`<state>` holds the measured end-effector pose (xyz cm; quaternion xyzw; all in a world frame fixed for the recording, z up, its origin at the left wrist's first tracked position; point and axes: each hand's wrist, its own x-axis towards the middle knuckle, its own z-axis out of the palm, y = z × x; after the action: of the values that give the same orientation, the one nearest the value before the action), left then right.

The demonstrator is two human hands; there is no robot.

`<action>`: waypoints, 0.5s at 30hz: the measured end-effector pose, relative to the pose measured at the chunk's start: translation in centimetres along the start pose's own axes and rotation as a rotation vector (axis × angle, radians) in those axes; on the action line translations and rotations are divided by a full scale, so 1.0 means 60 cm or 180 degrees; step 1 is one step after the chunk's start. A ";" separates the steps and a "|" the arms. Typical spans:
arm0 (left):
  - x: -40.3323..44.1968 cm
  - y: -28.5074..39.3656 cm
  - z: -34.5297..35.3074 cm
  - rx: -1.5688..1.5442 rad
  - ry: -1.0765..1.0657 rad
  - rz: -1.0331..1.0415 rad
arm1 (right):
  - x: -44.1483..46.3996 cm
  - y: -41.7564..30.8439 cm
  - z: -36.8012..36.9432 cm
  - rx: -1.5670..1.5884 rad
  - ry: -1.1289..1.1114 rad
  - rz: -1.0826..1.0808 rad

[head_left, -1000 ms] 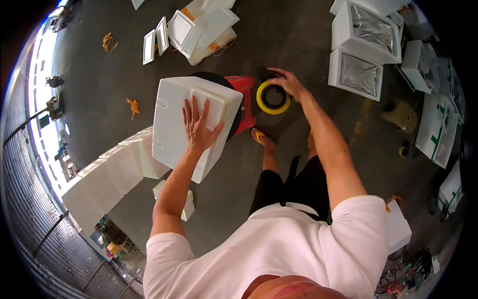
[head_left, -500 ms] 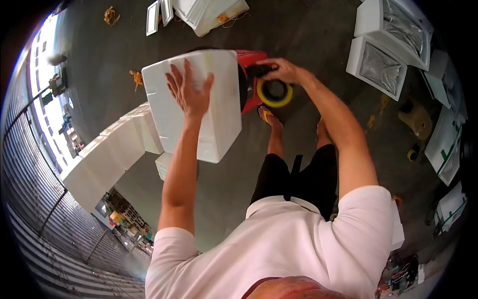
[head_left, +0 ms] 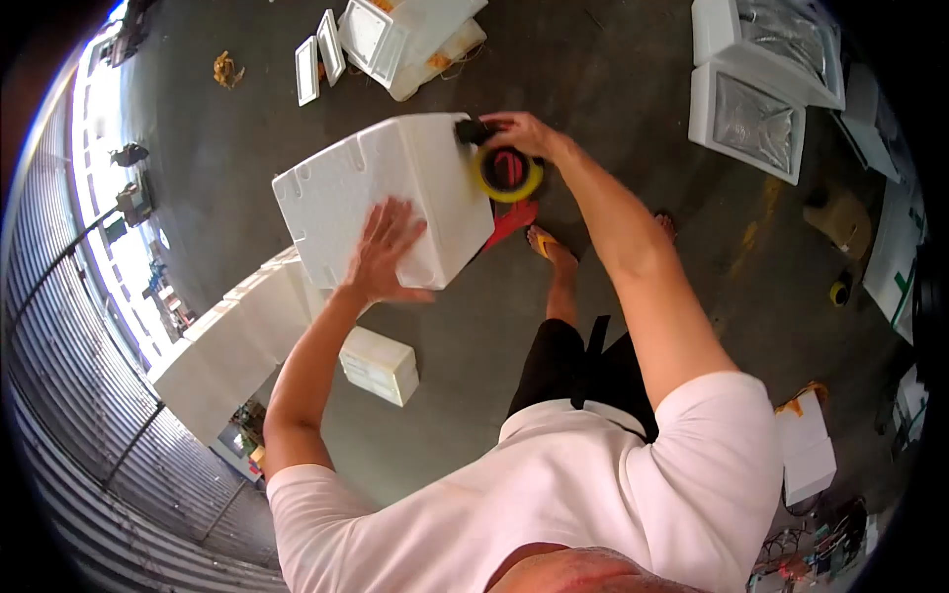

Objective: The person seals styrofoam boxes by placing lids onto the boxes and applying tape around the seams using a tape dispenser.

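A white foam box (head_left: 331, 203) with notched edges sits tilted in front of me, over a red object (head_left: 512, 222) that is mostly hidden beneath it. My left hand (head_left: 388, 255) is spread over the near part of the box, fingers apart; whether the palm presses on it I cannot tell. My right hand (head_left: 524, 134) grips a black tape dispenser (head_left: 476, 130) at the box's right edge. A yellow-rimmed roll of tape (head_left: 535, 178) hangs below those fingers, close to the box's side.
A row of white boxes (head_left: 222, 346) runs along the left, and a small foam box (head_left: 380, 364) lies on the floor. Foil-lined boxes (head_left: 700, 114) stand at upper right. Foam lids (head_left: 307, 71) lie at the top. A beige container (head_left: 838, 219) is at right.
The foam box has turned, showing its notched edges. My left hand has slid down toward its near edge. My right hand has brought the tape dispenser left, against the box.
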<state>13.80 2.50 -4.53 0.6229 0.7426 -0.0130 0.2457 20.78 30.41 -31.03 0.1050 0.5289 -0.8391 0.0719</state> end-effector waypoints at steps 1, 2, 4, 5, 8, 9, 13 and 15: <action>-0.005 -0.001 0.005 -0.0025 -0.0063 -0.0009 | 0.013 -0.025 -0.007 -0.0198 -0.0163 0.0251; -0.005 -0.010 0.014 0.0091 0.0111 0.0003 | 0.023 -0.045 -0.014 -0.0421 -0.0332 0.0488; 0.010 -0.026 0.020 0.0198 0.0329 0.0041 | 0.015 -0.052 -0.026 -0.0542 -0.0320 0.0385; 0.012 -0.031 0.023 0.0166 0.0475 -0.0114 | 0.001 -0.053 -0.033 -0.0659 -0.0329 0.0295; 0.042 -0.016 0.006 0.0002 0.0828 -0.0485 | -0.095 -0.041 -0.018 -0.0894 -0.0853 0.0420; 0.058 -0.020 0.001 0.0110 0.1038 -0.0879 | -0.127 -0.037 0.003 -0.1036 -0.0708 0.0553; 0.096 -0.098 0.011 0.0000 0.1912 -0.2574 | -0.190 -0.007 0.072 -0.0060 -0.0466 0.0773; 0.108 -0.148 0.006 -0.0152 0.1943 -0.3510 | -0.195 0.005 0.102 -0.0313 -0.0501 0.0560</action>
<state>4.96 6.32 -9.86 0.1185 0.9913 0.0571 -0.0063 31.57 24.87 -25.76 0.0811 0.5508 -0.8083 0.1916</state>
